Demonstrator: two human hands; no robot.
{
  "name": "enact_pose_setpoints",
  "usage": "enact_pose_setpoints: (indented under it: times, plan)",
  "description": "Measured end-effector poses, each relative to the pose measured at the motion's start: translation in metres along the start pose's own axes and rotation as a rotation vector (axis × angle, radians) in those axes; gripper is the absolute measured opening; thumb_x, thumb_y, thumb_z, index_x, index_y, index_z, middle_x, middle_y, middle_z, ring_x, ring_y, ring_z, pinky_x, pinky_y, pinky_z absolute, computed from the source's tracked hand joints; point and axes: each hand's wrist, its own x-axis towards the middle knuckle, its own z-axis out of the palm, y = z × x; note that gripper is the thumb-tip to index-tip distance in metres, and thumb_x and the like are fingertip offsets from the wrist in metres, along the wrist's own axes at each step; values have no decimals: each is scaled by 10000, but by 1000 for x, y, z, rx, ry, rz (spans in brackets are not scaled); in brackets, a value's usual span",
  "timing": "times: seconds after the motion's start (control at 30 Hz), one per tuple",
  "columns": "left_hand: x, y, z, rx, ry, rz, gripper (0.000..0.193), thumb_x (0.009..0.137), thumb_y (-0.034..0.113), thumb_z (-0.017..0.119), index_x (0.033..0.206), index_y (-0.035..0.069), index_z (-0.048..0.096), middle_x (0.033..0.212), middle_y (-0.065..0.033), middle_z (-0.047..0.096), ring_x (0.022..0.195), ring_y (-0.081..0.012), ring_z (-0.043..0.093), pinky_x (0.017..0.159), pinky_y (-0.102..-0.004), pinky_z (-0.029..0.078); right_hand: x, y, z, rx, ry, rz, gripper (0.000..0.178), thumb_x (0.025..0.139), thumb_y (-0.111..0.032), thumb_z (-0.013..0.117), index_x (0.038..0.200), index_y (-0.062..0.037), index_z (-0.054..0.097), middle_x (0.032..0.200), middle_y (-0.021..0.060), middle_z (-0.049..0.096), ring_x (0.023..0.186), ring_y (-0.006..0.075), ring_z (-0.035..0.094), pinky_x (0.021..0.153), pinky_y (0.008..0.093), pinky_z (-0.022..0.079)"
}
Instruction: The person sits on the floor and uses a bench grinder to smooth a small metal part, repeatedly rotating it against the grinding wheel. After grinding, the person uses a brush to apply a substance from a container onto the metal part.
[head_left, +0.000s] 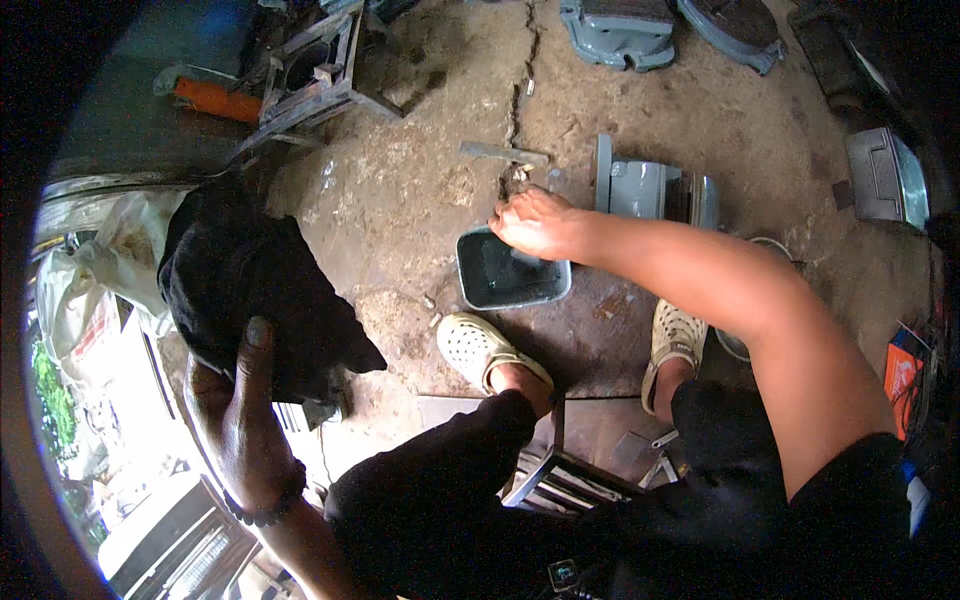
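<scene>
A crumpled black cloth (255, 285) hangs at the left, raised off the floor. My left hand (235, 420) is closed on its lower edge, the thumb pressed over the fabric. On the floor in front of my feet stands a dark rectangular tub (510, 290) with a pale rim and what looks like liquid in it. Over the tub's far rim is my right hand (535, 222), the arm reaching in from the right. Its fingers are curled closed, and whatever they hold is hidden.
Beyond the tub lies a grey metal casting (640, 188); further grey parts (620, 30) sit at the far edge. A metal frame (315, 70) and an orange cylinder (215, 100) are at the far left. A metal box (888, 178) stands right. My clogs (480, 345) flank the tub's near side.
</scene>
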Motion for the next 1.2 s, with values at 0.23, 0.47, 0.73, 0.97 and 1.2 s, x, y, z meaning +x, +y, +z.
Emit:
enact_pose_setpoints:
  times: [0.23, 0.47, 0.73, 0.97, 1.2]
  plan:
    - [2, -6, -28, -90, 56, -75, 339, 897, 117, 627, 1197, -35, 579, 1086, -122, 669, 969, -185, 623, 899, -315, 463, -12, -5, 13, 214, 40, 39, 388, 934, -292, 392, 802, -9, 622, 810, 201, 649, 778, 402, 626, 766, 487, 508]
    - [43, -84, -63, 114, -124, 261, 513, 910, 83, 520, 1395, -29, 398, 1336, -195, 518, 1219, -282, 508, 1055, -384, 376, -33, -36, -23, 308, -326, 138, 231, 780, -173, 666, 965, -37, 643, 875, 209, 631, 882, 407, 632, 779, 493, 502]
    - [102, -232, -10, 370, -176, 28, 249, 879, 163, 533, 970, -37, 649, 927, -137, 692, 837, -205, 641, 755, -333, 490, -5, -13, -6, 449, -483, 216, 267, 744, -148, 689, 992, -62, 640, 918, 193, 642, 925, 371, 629, 794, 452, 512]
    - [90, -243, 50, 963, -480, 561, 341, 665, 395, 776, 606, 89, 639, 681, -94, 618, 674, -287, 608, 681, -420, 461, -18, -8, -30, 527, -223, 136, 219, 780, -174, 658, 934, -46, 569, 845, 173, 624, 841, 384, 615, 736, 479, 497]
    - [92, -236, 95, 1159, -949, 242, 1291, 537, 540, 853, 1509, 133, 108, 1032, -167, 659, 934, -338, 653, 821, -416, 521, -58, -11, -64, 652, -76, 161, 198, 804, -199, 662, 896, -58, 559, 814, 149, 591, 768, 354, 607, 688, 447, 491]
